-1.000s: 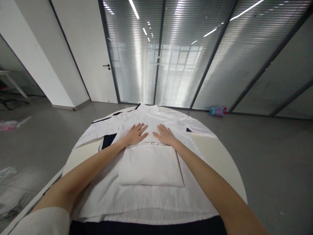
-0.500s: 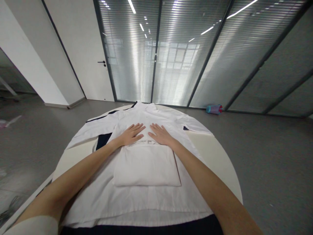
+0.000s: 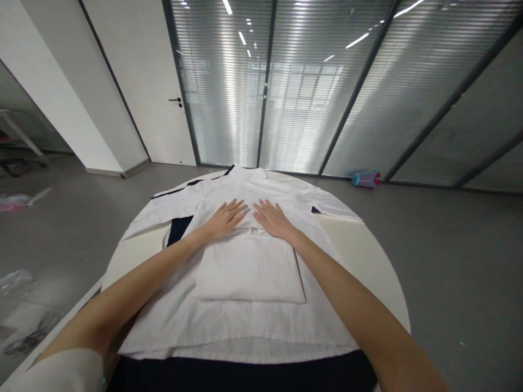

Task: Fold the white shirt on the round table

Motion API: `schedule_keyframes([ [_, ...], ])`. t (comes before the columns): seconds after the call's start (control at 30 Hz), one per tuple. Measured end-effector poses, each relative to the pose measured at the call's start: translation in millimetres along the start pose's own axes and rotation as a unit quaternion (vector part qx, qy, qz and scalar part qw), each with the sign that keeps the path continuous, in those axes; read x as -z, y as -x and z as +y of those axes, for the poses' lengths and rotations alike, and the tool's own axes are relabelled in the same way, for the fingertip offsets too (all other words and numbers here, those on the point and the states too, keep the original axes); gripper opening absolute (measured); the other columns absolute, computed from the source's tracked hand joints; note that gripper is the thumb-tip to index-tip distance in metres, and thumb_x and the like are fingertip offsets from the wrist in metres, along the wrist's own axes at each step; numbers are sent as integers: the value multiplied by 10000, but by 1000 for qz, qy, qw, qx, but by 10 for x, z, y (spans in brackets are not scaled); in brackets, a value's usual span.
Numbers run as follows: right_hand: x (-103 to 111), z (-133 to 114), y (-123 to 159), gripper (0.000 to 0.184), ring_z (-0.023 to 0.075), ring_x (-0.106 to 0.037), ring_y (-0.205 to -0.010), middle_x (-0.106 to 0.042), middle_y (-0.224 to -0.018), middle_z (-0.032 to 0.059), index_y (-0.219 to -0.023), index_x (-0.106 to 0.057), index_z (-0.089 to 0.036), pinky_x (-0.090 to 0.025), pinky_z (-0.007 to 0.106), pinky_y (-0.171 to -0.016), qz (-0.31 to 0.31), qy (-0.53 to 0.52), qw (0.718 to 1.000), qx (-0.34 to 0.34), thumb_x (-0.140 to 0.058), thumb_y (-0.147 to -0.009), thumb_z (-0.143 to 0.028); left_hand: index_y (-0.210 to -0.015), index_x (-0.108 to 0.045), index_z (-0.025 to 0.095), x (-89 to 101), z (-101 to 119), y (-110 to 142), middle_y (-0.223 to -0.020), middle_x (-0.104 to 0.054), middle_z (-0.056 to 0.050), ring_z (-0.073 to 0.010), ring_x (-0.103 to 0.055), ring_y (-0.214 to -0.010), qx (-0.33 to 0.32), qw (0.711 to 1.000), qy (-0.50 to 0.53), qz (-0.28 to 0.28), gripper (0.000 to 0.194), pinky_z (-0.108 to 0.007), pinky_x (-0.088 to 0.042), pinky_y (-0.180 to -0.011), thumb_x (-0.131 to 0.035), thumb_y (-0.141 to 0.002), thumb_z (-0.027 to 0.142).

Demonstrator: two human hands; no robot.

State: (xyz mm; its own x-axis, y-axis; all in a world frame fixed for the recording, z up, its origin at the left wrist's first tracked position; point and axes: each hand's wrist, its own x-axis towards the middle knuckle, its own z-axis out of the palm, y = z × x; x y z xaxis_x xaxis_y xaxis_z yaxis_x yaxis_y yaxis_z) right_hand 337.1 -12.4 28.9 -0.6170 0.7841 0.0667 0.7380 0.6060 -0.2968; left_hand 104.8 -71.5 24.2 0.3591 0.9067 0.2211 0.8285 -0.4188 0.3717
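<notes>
A white long-sleeved shirt (image 3: 261, 321) lies spread out with its collar toward the far side. On its lower middle rests a folded white cloth (image 3: 251, 269), roughly rectangular. My left hand (image 3: 225, 219) lies flat on the shirt just beyond the folded cloth's far edge, fingers stretched forward. Beside it, a small gap away, my right hand (image 3: 273, 219) is also flat on the fabric with fingers spread. Neither hand grips anything. Dark navy cloth (image 3: 180, 228) shows beneath the shirt by its left sleeve and along its near hem.
The shirt lies on a round white table (image 3: 368, 256). Beyond it stand a glass partition with blinds (image 3: 302, 109) and a white door (image 3: 143, 81). A blue and red object (image 3: 366, 179) is on the floor by the glass. Cables (image 3: 32, 335) and clear plastic (image 3: 15, 281) lie on the left.
The whole view has shifted slightly, so things appear a little higher and further right. Both hands remain flat at about the same place on the shirt.
</notes>
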Motion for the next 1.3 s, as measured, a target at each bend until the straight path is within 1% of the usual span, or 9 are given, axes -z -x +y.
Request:
schedule_keyframes([
  [0.17,49,133,83,640,297,-121,-1543,-195,-1665,66,-1590,-302,-204,-85,568,-1225,-46,24,998,-41,-274,-1042,-534,-1565,-344,245,-82,-74,104,-1652,-246,-93,-252,-182,-1539,-29,997,-18,-65,601,-504,-122,-1243,-273,-1044,538],
  [0.33,381,229,268,489,266,-411,-1426,-489,-1517,134,-1438,-547,-142,-264,408,-1202,12,-15,999,26,-424,-1027,-378,-1520,-436,194,185,-72,356,-1602,-364,-118,-278,-210,-1531,-37,997,11,-70,595,-512,-154,-1243,-262,-1051,515],
  [0.43,557,57,614,429,263,-538,-1293,-613,-1377,105,-1355,-618,-213,-359,413,-1140,45,-72,992,90,-561,-975,-403,-1525,-431,265,416,176,737,-1615,-352,-78,-298,-195,-1535,-89,993,21,-79,598,-527,-181,-1240,-373,-1016,573],
  [0.53,611,-208,1109,505,249,-556,-1245,-607,-1341,95,-1340,-619,-236,-415,399,-1091,-24,-118,975,186,-682,-895,-466,-1572,-317,326,531,475,1213,-1640,-303,-55,-323,-228,-1521,-159,980,10,-116,774,-532,-246,-1225,-592,-908,612],
  [0.7,445,-420,1720,675,301,-548,-1170,-580,-1288,147,-1404,-572,-210,-469,471,-1002,-42,8,971,235,-783,-788,-388,-1607,-183,314,427,657,1735,-1622,-336,-65,-289,-338,-1473,-141,985,-45,-91,773,-495,-316,-1208,-575,-941,274],
  [0.8,296,-397,1836,572,315,-579,-1110,-630,-1203,166,-1339,-611,-143,-499,483,-952,27,73,966,248,-742,-797,-268,-1608,-164,292,372,659,1799,-1608,-352,-85,-282,-379,-1449,-107,991,-57,-58,820,-470,-375,-1179,-541,-893,153],
  [0.97,193,-371,1878,263,261,-697,-926,-728,-1064,135,-1130,-692,-138,-572,391,-811,134,93,955,248,-625,-879,-178,-1579,-259,280,396,709,1761,-1545,-446,-91,-303,-428,-1408,-114,990,-68,-42,840,-510,-355,-1182,-613,-825,167],
  [1.13,304,-395,1789,214,212,-735,-887,-758,-1038,71,-1110,-698,-201,-582,320,-786,194,-9,961,196,-535,-972,-205,-1533,-332,289,420,600,1666,-1484,-511,-101,-261,-500,-1343,-82,996,-29,1,660,-456,-422,-1125,-611,-934,287],
  [1.3,397,-365,1654,215,194,-731,-956,-761,-1065,42,-1137,-702,-236,-578,286,-827,220,-123,953,170,-539,-1001,-267,-1358,-540,234,389,318,1477,-1371,-605,-117,-300,-506,-1336,-62,996,45,40,459,-464,-417,-1110,-608,-914,330],
])
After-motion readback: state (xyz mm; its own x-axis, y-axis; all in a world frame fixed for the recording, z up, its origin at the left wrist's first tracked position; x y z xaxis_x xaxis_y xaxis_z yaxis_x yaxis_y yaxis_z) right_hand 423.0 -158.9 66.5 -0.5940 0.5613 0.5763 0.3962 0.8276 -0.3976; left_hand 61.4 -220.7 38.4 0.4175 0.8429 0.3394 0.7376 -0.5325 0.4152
